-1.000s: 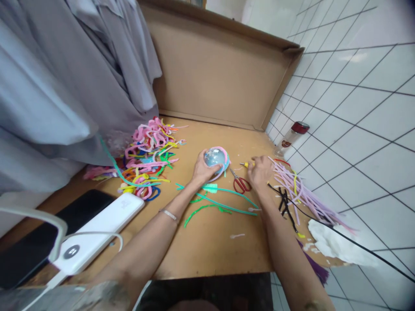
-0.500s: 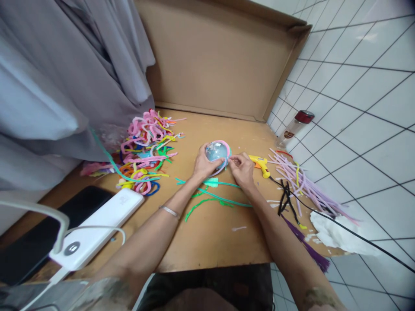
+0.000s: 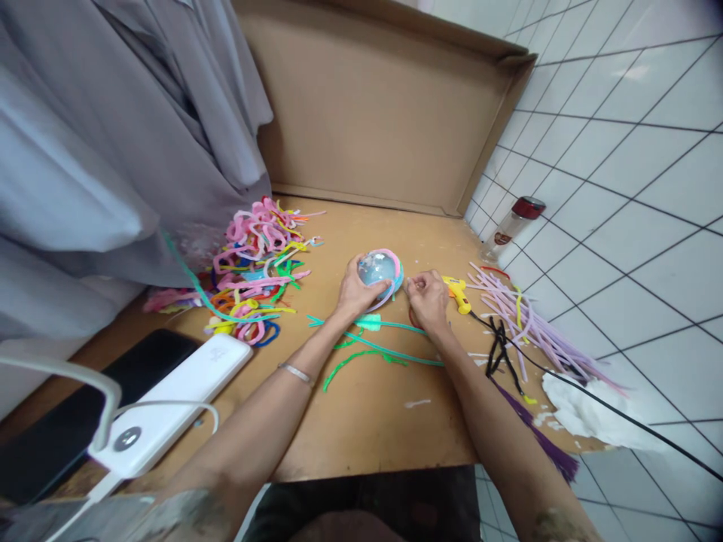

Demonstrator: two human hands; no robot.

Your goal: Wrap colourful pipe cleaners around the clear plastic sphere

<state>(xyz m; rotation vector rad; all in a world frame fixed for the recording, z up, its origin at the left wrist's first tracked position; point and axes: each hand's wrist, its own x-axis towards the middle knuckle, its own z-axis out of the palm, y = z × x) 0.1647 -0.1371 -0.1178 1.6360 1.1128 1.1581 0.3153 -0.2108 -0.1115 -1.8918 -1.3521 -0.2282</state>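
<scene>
A clear bluish ball [image 3: 377,269], with pink, lilac and blue fuzzy strips curved along its right side, is gripped by my left hand [image 3: 355,290]. The left thumb lies across its lower front and the fingers go round its far left side. Just right of the ball, my right hand [image 3: 428,297] is closed in a pinch, a small gap away from it. Whatever sits between those fingertips is too small to make out. Green pipe cleaners [image 3: 361,354] and teal ones [image 3: 395,352] lie below the hands. Behind the right hand rests a yellow glue gun [image 3: 459,293].
Left stands a heap of coloured pipe cleaners [image 3: 257,263], with a white power bank [image 3: 175,406] and black phone [image 3: 152,361] nearer. Lilac strips [image 3: 525,324], black strips [image 3: 498,350] and a bottle [image 3: 511,226] are right. A cardboard panel [image 3: 384,105] stands behind. The glue gun's cable [image 3: 593,395] crosses the right.
My right hand has drawn back from the ball's right edge, slightly rightward, its fingers still pinched. My left hand keeps its hold on the ball. The whole view has shifted slightly.
</scene>
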